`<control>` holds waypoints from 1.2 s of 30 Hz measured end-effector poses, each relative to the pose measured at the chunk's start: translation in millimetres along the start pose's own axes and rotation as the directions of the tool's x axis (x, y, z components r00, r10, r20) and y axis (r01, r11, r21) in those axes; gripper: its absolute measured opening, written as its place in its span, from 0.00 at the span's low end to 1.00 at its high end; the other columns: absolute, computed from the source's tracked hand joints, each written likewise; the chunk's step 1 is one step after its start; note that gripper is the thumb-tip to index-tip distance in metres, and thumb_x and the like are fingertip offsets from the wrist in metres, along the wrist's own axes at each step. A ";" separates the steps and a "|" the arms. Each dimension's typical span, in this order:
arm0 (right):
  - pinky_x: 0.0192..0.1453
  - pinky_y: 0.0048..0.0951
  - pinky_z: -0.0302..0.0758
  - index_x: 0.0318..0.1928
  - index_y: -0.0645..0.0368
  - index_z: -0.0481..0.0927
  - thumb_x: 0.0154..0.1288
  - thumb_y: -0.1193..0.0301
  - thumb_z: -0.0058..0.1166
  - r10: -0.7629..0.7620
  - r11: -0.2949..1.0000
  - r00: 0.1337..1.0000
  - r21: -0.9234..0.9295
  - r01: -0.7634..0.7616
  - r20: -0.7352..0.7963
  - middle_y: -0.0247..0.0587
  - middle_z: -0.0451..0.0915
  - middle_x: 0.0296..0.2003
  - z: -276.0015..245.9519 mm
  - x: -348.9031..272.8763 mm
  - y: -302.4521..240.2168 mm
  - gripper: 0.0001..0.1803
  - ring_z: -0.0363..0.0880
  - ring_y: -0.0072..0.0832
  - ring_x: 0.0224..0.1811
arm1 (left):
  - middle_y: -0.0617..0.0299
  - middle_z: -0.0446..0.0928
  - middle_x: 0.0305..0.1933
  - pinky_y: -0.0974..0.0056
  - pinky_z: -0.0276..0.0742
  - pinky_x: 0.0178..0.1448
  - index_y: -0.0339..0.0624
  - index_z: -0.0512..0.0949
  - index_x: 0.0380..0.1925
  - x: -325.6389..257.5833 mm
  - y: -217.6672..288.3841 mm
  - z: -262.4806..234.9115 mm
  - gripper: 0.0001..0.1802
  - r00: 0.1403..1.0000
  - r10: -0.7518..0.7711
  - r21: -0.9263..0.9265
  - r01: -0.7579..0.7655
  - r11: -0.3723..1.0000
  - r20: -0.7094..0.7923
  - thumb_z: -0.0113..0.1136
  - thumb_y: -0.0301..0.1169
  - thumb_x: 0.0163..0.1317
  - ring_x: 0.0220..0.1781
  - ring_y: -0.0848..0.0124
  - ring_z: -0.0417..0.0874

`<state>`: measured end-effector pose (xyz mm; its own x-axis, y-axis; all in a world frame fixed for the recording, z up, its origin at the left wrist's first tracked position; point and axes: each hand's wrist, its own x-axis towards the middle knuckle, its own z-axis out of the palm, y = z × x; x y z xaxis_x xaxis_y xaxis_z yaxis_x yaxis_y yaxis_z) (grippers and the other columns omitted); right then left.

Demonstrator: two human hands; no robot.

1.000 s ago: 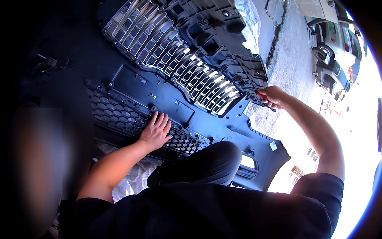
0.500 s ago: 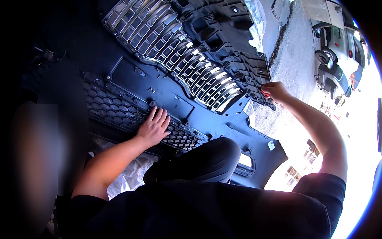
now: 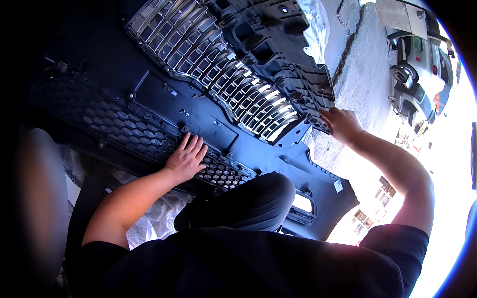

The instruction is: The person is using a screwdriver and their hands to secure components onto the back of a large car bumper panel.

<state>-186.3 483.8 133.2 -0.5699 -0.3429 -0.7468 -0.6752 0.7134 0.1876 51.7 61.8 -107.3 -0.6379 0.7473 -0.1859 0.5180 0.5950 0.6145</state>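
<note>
A: from here, left hand [image 3: 182, 163] at 9 o'clock, fingers slightly apart on the honeycomb mesh [image 3: 141, 133]
B: yep, right hand [image 3: 343, 125] near 3, at the black panel [image 3: 293, 64] corner, can't tell if it's clamped

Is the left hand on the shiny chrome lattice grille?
No, the left hand rests on the black honeycomb mesh panel, apart from the chrome lattice grille.

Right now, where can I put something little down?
Pale ground between the black plastic cover and grey car looks open; so does smooth bumper between chrome grille and knee. Crowded: left hand over honeycomb mesh, right hand at the cover's edge.
</note>
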 end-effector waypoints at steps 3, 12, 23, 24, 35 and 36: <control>0.41 0.42 0.83 0.53 0.49 0.89 0.73 0.63 0.60 0.237 0.924 0.969 0.292 -0.246 0.069 0.44 0.88 0.35 -3.1 10.9 -4.3 0.13 0.88 0.42 0.34 | 0.41 0.67 0.74 0.42 0.44 0.86 0.36 0.72 0.68 0.9 0.8 -3.6 0.39 1.000 -0.002 0.000 0.002 1.000 0.005 0.61 0.54 0.67 0.79 0.48 0.61; 0.14 0.21 0.58 0.47 0.61 0.87 0.72 0.64 0.66 0.427 -0.017 0.542 0.605 -0.796 0.724 0.39 0.84 0.27 -4.8 32.2 11.6 0.13 0.68 0.19 0.15 | 0.41 0.67 0.74 0.42 0.43 0.86 0.38 0.73 0.68 1.6 6.0 -7.6 0.38 0.999 -0.019 -0.003 0.019 1.000 0.031 0.62 0.54 0.67 0.80 0.47 0.61; 0.37 0.39 0.82 0.52 0.50 0.83 0.65 0.73 0.61 -0.189 0.973 0.969 -0.162 0.163 -0.159 0.38 0.80 0.43 2.5 -10.4 9.2 0.15 0.84 0.37 0.38 | 0.42 0.68 0.73 0.42 0.43 0.86 0.37 0.73 0.68 3.3 1.3 -3.8 0.38 1.000 -0.013 -0.003 0.013 1.000 0.000 0.62 0.54 0.67 0.79 0.48 0.61; 0.37 0.39 0.82 0.52 0.49 0.83 0.65 0.72 0.61 -0.168 0.982 0.976 -0.112 0.153 -0.141 0.37 0.80 0.43 4.8 -6.0 12.0 0.15 0.84 0.37 0.37 | 0.42 0.68 0.73 0.42 0.43 0.86 0.37 0.73 0.68 3.0 0.9 -5.4 0.38 1.000 -0.008 -0.006 0.008 1.000 0.001 0.61 0.54 0.68 0.79 0.48 0.61; 0.48 0.44 0.84 0.49 0.46 0.89 0.74 0.63 0.57 0.207 0.924 0.978 0.330 -0.193 -0.010 0.39 0.89 0.45 14.7 5.0 9.9 0.11 0.88 0.43 0.42 | 0.41 0.68 0.74 0.41 0.44 0.86 0.37 0.74 0.67 3.2 3.9 -8.5 0.37 1.000 -0.023 -0.046 0.024 0.999 0.018 0.64 0.52 0.67 0.80 0.47 0.61; 0.48 0.44 0.84 0.48 0.46 0.90 0.73 0.62 0.57 0.261 0.895 0.965 0.375 -0.242 0.000 0.40 0.90 0.43 17.8 4.7 8.5 0.11 0.89 0.43 0.42 | 0.41 0.68 0.74 0.41 0.44 0.86 0.37 0.74 0.67 3.4 4.1 -8.4 0.37 1.000 -0.022 -0.047 0.023 0.999 0.015 0.63 0.52 0.67 0.80 0.47 0.61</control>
<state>-186.4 499.1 120.0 -0.7262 -0.1449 -0.6720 -0.2908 0.9505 0.1093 46.8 64.3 -98.9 -0.6408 0.7384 -0.2104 0.4763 0.5972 0.6454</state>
